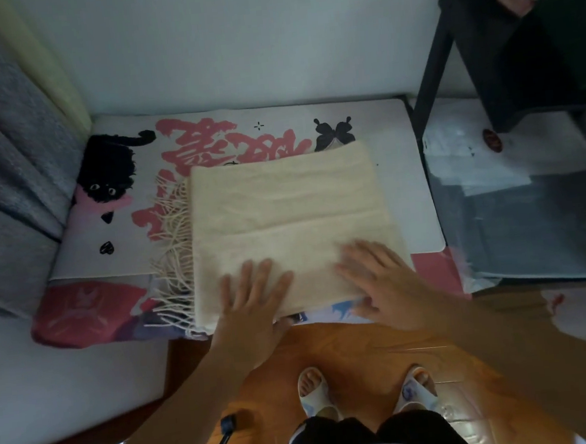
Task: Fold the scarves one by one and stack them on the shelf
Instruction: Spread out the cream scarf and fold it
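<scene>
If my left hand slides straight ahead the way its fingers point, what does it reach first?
The left hand lies flat on the cream scarf, fingers pointing away from you. Going straight on, it would probably first meet the fold ridge across the scarf, then its far edge and the printed mat beyond.

A plain cream woven scarf with pale cream fringe fills the frame's centre. Beneath it, a white printed mat carries pink brush lettering, a black cat at centre left and a black butterfly above the scarf. Grey curtain fabric hangs at the left edge; a black shelf frame occupies the upper right; orange wooden floor shows below.
</scene>
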A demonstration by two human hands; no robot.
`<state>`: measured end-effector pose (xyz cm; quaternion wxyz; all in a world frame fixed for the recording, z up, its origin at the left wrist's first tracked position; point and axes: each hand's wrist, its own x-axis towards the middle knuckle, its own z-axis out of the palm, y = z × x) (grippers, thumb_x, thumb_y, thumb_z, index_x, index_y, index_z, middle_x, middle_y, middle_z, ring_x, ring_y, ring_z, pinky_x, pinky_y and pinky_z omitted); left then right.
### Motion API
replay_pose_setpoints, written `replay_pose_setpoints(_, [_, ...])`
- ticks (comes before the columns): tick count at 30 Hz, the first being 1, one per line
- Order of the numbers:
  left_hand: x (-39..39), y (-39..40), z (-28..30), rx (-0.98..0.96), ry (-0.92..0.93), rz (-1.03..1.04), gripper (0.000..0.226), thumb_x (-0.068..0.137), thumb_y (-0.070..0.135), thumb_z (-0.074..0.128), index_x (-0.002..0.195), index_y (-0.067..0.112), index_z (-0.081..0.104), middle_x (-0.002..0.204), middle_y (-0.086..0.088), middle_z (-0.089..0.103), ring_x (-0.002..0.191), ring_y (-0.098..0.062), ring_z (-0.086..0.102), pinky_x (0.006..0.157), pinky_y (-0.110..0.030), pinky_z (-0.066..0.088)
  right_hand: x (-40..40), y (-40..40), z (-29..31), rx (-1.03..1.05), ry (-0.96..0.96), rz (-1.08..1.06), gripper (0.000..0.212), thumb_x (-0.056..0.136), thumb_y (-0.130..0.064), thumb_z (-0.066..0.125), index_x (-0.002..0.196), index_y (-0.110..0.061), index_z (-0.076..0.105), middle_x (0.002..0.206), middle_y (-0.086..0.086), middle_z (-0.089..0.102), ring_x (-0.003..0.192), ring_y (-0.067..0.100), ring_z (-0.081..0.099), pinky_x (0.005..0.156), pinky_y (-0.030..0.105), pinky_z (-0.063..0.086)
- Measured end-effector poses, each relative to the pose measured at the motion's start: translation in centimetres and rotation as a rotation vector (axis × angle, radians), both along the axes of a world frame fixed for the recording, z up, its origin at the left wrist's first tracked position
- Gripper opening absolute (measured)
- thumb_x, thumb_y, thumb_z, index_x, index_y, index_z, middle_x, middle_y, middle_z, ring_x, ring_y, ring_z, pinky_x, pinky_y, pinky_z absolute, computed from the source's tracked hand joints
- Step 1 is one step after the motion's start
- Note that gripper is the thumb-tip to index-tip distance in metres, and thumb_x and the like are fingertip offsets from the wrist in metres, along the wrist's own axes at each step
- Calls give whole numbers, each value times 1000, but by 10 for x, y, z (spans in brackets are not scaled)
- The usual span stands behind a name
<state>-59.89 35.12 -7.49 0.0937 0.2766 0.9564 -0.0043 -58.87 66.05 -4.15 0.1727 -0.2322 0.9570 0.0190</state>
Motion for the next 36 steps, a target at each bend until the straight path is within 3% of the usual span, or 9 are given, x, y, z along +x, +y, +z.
replay_pose_setpoints(4, [1, -11, -4, -5, 9, -18, 78, 97, 33, 46, 162, 33, 2, 170, -5, 1, 155, -37, -1, 119, -66, 15, 18, 25, -10, 20, -1, -82, 87, 94, -67, 36, 160, -28, -6, 167, 3, -12, 153, 29, -15, 123, 52, 4])
replay_pose_setpoints(8, [-5, -19, -2, 37, 82, -15, 74, 87, 11, 52, 157, 21, 29, 164, -6, 29, 153, -30, 20, 119, -56, 21, 9, 20, 0, -38, 37, -133, 79, 95, -69, 38, 158, -29, 11, 164, -1, 8, 152, 25, 7, 121, 46, 18])
replay_pose_setpoints(11, [-10, -22, 6, 87, 134, 41, 65, 73, 4, 62, 137, 14, 57, 139, -16, 54, 134, -35, 43, 111, -53, 40, 2, 16, 0, 33, 57, -126, 83, 85, -33, 73, 154, -18, 30, 155, 8, 33, 142, 31, 34, 106, 46, 42])
replay_pose_setpoints(16, [-4, -45, 30, 140, 144, 166, 41, 58, 14, 68, 98, 13, 71, 96, -8, 64, 91, -36, 63, 80, -42, 50, -5, 21, 0, 94, 181, -83, 89, 53, 6, 82, 137, -4, 56, 128, 16, 61, 112, 35, 62, 78, 43, 57])
replay_pose_setpoints(20, [2, -75, 46, 245, -40, 140, 58, 42, 2, 92, 95, 17, 75, 90, 0, 68, 82, -28, 68, 74, -32, 55, 0, 26, 23, -3, 70, -47, 50, 75, 3, 65, 119, -20, 66, 111, 0, 68, 96, 22, 64, 71, 26, 46])
replay_pose_setpoints(24, [-16, -92, 91, 382, -397, 365, 32, 78, 0, 76, 100, 23, 75, 90, 18, 59, 81, 3, 61, 73, -2, 40, 7, 37, 62, -321, -323, -331, 44, 85, 2, 48, 111, -26, 70, 106, -7, 65, 99, 19, 67, 78, 32, 54])
replay_pose_setpoints(28, [-70, -93, 144, 665, -653, 523, 37, 85, -1, 75, 85, 35, 80, 86, 1, 74, 89, -20, 69, 83, -27, 56, -28, 46, 108, -650, -435, -639, 31, 89, -3, 62, 103, -29, 70, 95, -2, 71, 87, 19, 69, 74, 34, 55])
replay_pose_setpoints(33, [-173, -51, 132, 607, -481, 674, 28, 92, 19, 71, 118, 26, 68, 116, 2, 68, 100, -20, 64, 88, -34, 51, -93, 48, 73, -989, -346, -1151, 23, 90, -2, 63, 112, -11, 65, 110, 12, 69, 102, 27, 66, 90, 44, 55])
replay_pose_setpoints(36, [-201, -19, 89, 413, -261, 774, 40, 95, 12, 62, 134, 13, 57, 135, -9, 58, 118, -31, 56, 95, -37, 46, -112, 38, 29, -876, -163, -1296, 3, 95, -14, 59, 96, -13, 63, 107, 14, 67, 99, 32, 62, 86, 42, 52])
